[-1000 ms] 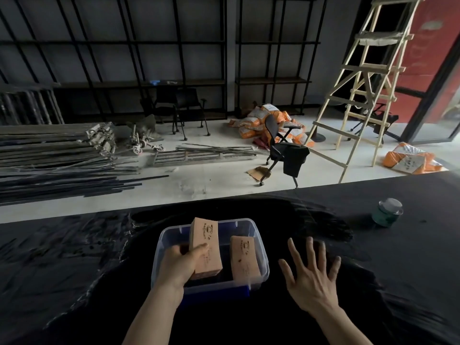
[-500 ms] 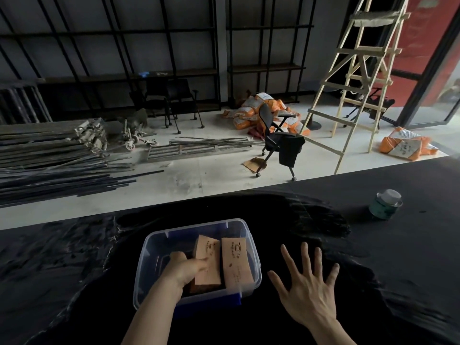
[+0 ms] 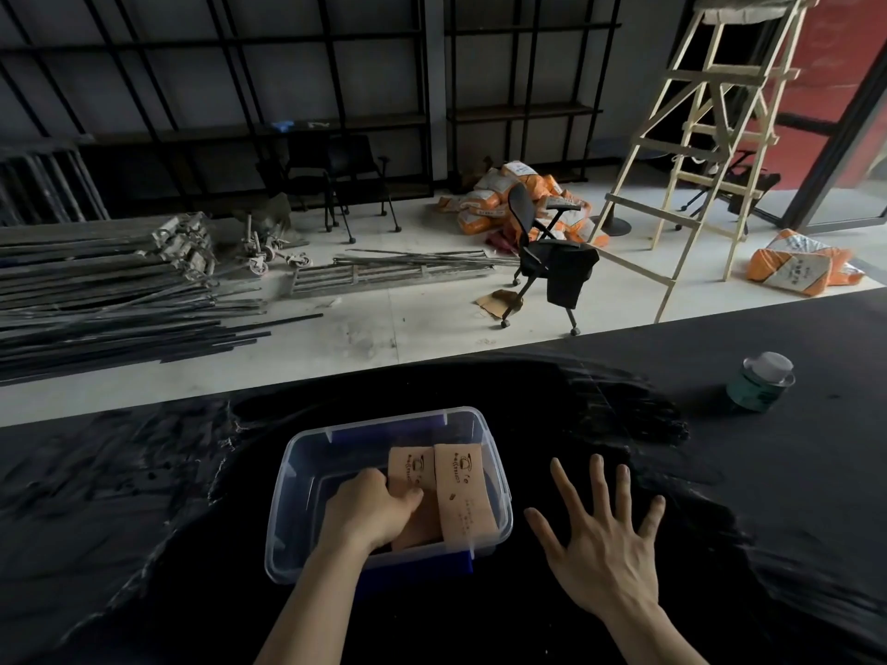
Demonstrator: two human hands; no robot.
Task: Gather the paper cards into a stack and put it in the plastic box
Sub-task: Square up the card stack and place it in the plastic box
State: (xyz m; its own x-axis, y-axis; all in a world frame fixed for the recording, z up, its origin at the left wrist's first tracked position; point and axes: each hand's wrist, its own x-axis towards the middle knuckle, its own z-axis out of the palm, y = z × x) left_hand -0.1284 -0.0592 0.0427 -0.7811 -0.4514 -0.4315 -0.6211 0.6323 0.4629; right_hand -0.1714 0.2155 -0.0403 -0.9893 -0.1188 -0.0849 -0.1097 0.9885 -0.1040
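Your left hand [image 3: 372, 508] grasps a tan paper card stack [image 3: 408, 477] inside the clear plastic box [image 3: 288, 472], hiding its lower half; your right hand [image 3: 600, 544] lies splayed, released, on the black counter [image 3: 768, 496] near a green jar [image 3: 758, 383]

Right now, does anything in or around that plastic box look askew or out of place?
Little does. Two card stacks lie side by side in the plastic box; the one under the left hand sits slightly tilted. The right hand rests spread on the dark table.

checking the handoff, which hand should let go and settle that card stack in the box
Left. The left hand is already inside the plastic box, gripping the card stack; the right hand lies spread on the table outside it.
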